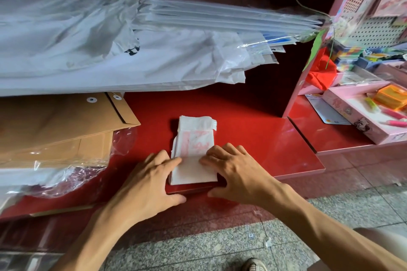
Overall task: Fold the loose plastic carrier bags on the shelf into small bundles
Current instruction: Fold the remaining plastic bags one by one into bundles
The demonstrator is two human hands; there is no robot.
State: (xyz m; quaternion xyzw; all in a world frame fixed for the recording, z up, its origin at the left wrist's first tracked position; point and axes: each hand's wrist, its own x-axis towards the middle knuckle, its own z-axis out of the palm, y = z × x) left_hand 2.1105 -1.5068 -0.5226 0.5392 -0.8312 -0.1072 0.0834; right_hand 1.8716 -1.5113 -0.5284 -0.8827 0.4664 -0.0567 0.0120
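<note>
the folded carrier bag (193, 149) lies near the front edge of the red shelf (264, 138), roughly midway along it, resting on a low dark red block whose front face shows just under the bag's near end. the bag is white with a pink-red print; the print is creased and folded over, and none of it can be read. its far end is ragged and partly curled up.

both hands lie flat and spread, grasping nothing. the left hand (147, 182) presses its fingertips on the bag's left edge, thumb down on the shelf by the block. the right hand (237, 171) covers the bag's right edge with its fingertips, hiding that side of the fold.

at the shelf's back edge a heap of loose white bags (88, 46) and clear plastic sleeves (220, 15) runs out of view to the left; a dark mark on one white bag is cut off by a fold and unreadable. brown envelopes (55, 130) in clear wrap fill the left edge. to the right, a pink display (363, 105) holds small bright items too blurred to name.
</note>
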